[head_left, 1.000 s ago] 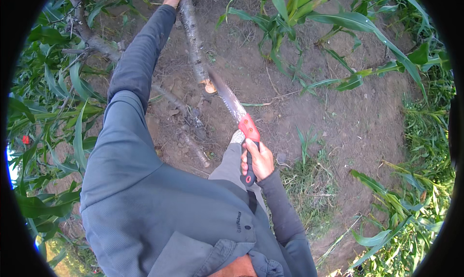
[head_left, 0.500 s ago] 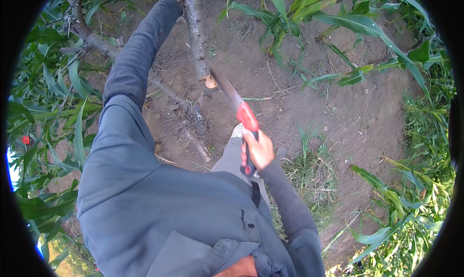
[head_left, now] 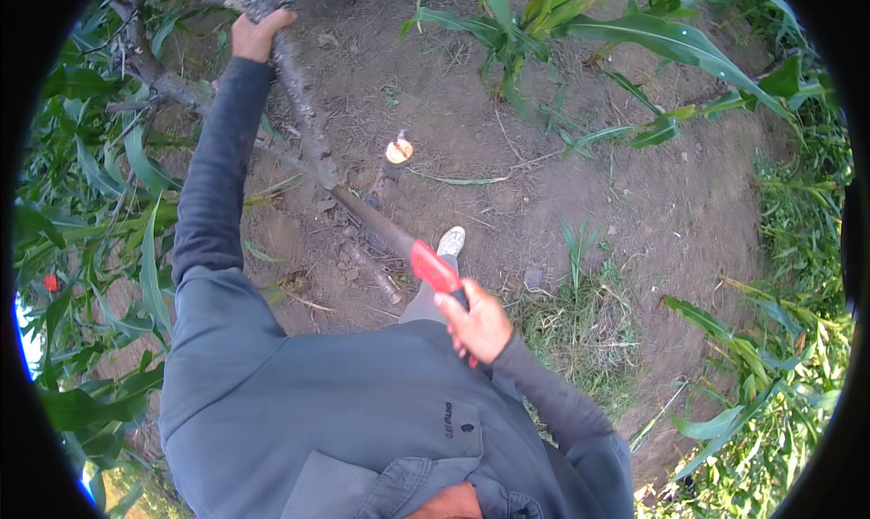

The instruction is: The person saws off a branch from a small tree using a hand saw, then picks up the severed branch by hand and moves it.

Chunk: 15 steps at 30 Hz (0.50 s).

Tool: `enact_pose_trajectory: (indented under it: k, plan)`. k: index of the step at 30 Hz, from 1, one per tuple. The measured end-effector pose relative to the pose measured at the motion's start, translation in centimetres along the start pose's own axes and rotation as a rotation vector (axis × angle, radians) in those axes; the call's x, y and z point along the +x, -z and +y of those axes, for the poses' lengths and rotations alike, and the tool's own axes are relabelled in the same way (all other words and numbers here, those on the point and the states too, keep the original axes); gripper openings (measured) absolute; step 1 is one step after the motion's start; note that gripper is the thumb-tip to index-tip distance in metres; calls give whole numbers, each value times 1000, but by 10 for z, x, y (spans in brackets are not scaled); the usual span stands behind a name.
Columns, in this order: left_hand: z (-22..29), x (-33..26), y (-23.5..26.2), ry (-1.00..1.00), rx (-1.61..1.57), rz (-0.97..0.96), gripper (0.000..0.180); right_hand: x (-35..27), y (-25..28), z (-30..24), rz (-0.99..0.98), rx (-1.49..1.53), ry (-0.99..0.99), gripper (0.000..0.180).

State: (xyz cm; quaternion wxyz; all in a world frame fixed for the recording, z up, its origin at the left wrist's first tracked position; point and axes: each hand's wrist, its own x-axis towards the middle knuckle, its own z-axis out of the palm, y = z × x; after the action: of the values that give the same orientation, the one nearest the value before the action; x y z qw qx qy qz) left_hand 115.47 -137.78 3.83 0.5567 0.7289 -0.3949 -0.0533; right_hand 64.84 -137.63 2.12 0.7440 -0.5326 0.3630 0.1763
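Your left hand (head_left: 260, 35) is closed around the branch (head_left: 303, 104), which runs toward your right hand (head_left: 480, 326), itself closed on the saw (head_left: 428, 263). Hold the branch firm, the saw far from left hand.

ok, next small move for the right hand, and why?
Probably draw the saw in the right hand clear of the branch: its tip appears close to the branch's lower end, the left hand grips the branch higher up, and the pale cut face stands apart.
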Motion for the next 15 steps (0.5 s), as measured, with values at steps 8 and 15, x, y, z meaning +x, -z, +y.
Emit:
enact_pose_trajectory:
  k: [8, 15]
  plan:
    - [98, -27, 50, -172, 473, 143, 33, -47, 7, 40, 34, 31, 149, 31]
    - [97, -162, 86, -76, 504, 159, 48, -188, 28, 222, 348, 333, 219, 31]
